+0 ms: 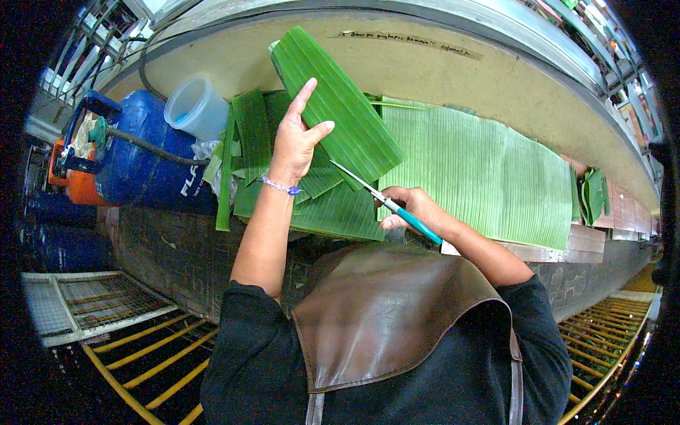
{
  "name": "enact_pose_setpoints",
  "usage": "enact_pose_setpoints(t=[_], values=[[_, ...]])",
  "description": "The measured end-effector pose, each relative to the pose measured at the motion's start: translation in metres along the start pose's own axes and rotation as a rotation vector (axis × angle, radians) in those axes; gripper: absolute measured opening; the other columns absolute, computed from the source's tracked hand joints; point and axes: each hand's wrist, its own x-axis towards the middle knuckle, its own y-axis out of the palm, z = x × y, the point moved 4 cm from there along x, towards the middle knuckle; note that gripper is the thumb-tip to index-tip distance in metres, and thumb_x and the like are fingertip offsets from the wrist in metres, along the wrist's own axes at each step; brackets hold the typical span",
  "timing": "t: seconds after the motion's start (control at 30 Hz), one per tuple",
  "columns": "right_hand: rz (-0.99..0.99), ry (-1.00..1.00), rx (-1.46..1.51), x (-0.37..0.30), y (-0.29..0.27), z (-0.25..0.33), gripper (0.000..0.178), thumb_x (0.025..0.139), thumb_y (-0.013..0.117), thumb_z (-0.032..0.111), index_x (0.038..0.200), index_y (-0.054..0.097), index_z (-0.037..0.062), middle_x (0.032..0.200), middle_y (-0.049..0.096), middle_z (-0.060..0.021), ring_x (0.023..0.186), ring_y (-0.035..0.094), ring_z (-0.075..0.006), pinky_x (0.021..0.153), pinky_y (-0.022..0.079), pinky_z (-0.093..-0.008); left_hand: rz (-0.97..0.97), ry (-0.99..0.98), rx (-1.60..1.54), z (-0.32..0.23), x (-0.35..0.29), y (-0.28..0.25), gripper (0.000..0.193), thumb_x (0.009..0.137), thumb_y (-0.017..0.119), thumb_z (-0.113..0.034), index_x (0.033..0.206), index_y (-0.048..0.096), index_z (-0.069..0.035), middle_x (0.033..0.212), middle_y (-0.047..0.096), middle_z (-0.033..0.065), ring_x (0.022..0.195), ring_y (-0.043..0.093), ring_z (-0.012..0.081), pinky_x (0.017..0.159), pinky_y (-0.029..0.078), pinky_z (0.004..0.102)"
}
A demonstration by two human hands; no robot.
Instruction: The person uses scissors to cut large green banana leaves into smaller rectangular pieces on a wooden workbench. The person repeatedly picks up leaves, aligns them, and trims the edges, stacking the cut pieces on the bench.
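My left hand (301, 138) grips a folded or stacked banana leaf piece (340, 113), raised and slanting in front of the wall. Its thumb and a finger show against the leaf. My right hand (407, 207) is closed around a slim-bladed knife (418, 224) with a teal handle. The blade's tip reaches the lower edge of the held leaf. Beneath my hands, cut banana leaf pieces (319, 212) lie in a loose pile. A broad, paler banana leaf sheet (474, 170) is spread flat to the right of them.
At the left stand a blue drum (145, 152) and a translucent bucket (198, 106), with a hose nearby. A beige wall (496, 92) runs behind the leaves. Yellow metal bars (152, 361) and a wire mesh panel (99, 304) are low at the left. More rolled leaves (595, 195) lie far right.
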Motion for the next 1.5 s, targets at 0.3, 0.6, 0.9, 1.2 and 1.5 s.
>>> enact_pose_setpoints(t=[0.3,0.6,0.9,1.2,1.5], values=[[0.012,0.035,-0.085,-0.001,-0.001,-0.007,0.066,0.069,0.074,0.055,0.108,0.061,0.0028,0.074,0.06,-0.0135,0.068,0.059,-0.0228,0.062,0.049,-0.0363,-0.008,-0.024,-0.036,0.009,0.003,-0.004,0.078,0.072,0.061,0.016,0.142,0.034,-0.007,0.142,0.038,0.0103,0.122,0.045,0.019,0.101,0.041,0.0307],[-0.032,0.018,-0.128,0.006,0.001,-0.005,0.068,0.069,0.073,0.056,0.107,0.06,0.0014,0.071,0.06,-0.0151,0.065,0.059,-0.0251,0.06,0.048,-0.0384,-0.018,-0.008,-0.01,0.014,0.006,-0.003,0.077,0.073,0.061,0.016,0.142,0.033,-0.006,0.139,0.041,0.0105,0.119,0.049,0.0205,0.099,0.043,0.0331],[-0.018,0.031,-0.174,0.001,0.004,-0.011,0.075,0.065,0.074,0.059,0.111,0.058,0.0021,0.069,0.058,-0.016,0.064,0.06,-0.0266,0.061,0.049,-0.0384,-0.082,0.027,-0.038,0.003,0.008,-0.009,0.075,0.075,0.059,0.016,0.141,0.033,-0.007,0.138,0.042,0.0117,0.118,0.05,0.0217,0.099,0.043,0.0339],[-0.073,-0.078,0.155,0.005,0.017,-0.019,0.085,0.075,0.063,0.064,0.127,0.042,0.0009,0.099,0.056,-0.0119,0.095,0.057,-0.0213,0.082,0.048,-0.0354,-0.206,0.07,-0.125,-0.001,0.006,-0.012,0.078,0.076,0.058,0.018,0.143,0.03,-0.009,0.137,0.042,0.012,0.117,0.05,0.0228,0.099,0.044,0.0351],[-0.074,-0.041,0.227,0.011,0.012,-0.01,0.078,0.079,0.061,0.061,0.128,0.042,0.0023,0.098,0.055,-0.0099,0.095,0.055,-0.018,0.081,0.047,-0.033,-0.236,0.127,-0.034,0.003,0.0,-0.005,0.078,0.075,0.059,0.017,0.143,0.029,-0.008,0.138,0.041,0.012,0.118,0.049,0.022,0.098,0.044,0.0349]])
